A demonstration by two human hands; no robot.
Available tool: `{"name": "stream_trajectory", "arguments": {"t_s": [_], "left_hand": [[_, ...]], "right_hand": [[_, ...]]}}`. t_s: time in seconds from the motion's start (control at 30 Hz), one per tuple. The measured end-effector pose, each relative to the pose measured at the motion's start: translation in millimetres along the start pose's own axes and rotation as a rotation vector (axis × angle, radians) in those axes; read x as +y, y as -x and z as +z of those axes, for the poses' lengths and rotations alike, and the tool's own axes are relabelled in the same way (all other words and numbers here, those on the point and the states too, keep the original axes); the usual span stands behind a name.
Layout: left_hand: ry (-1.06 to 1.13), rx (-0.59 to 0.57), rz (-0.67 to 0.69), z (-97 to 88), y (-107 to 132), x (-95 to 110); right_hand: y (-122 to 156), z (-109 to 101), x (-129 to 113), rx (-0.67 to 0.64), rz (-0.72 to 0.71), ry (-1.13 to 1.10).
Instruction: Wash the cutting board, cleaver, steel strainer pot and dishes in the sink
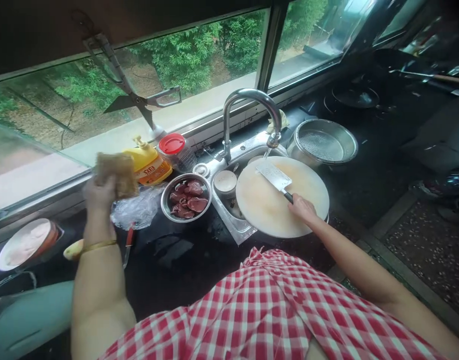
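My right hand [303, 207] is closed round the black handle of a cleaver [276, 176]. The blade lies flat against a round, pale chopping board [282, 215] that rests over the sink, beneath the curved tap [252, 92]. Water seems to run from the spout onto the blade's far end. On the left, my left hand [99, 192] is blurred and grips a brown scrubbing cloth [117, 174] beside the yellow soap bottle [149, 165]. A clear plastic bag [137, 207] lies just right of that wrist.
A steel bowl of dark red meat [194, 189] stands left of the sink [233, 225]. Right of the tap sits a steel pot [327, 142]. A red-lidded jar [173, 145], a red-handled peeler [129, 240] and a white bowl [27, 245] are leftward. Scissors [137, 100] hang by the window.
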State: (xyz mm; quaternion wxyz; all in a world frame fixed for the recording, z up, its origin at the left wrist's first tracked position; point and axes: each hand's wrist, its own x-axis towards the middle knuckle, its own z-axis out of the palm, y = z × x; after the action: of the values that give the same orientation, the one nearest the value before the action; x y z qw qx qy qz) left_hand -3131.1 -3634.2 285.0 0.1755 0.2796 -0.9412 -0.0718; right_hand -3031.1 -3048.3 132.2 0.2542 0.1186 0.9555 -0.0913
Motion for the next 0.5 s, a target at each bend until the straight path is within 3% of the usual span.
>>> {"name": "stream_trajectory", "arguments": {"t_s": [0.07, 0.13, 0.2, 0.3, 0.4, 0.5], "left_hand": [[0.228, -0.163, 0.141, 15.6, 39.4, 56.9], [0.335, -0.375, 0.368, 33.7, 84.1, 117.4], [0.297, -0.511, 0.518, 53.4, 126.0, 177.2], [0.113, -0.575, 0.648, 85.3, 170.8, 254.3], [-0.006, -0.594, 0.735, 117.2, 193.6, 304.3], [-0.094, -0.608, 0.781, 144.6, 208.1, 327.8]], "right_hand": [[2.7, -4.3, 1.4, 0.026, -0.015, 0.030], [5.5, -7.9, 2.5, 0.039, -0.039, 0.065], [7.0, -10.0, 3.8, 0.058, -0.083, 0.093], [5.4, -11.7, 6.2, 0.091, -0.181, 0.139], [-1.0, -16.3, 8.5, 0.093, -0.261, 0.174], [-12.7, -24.9, 11.7, 0.065, -0.311, 0.163]]}}
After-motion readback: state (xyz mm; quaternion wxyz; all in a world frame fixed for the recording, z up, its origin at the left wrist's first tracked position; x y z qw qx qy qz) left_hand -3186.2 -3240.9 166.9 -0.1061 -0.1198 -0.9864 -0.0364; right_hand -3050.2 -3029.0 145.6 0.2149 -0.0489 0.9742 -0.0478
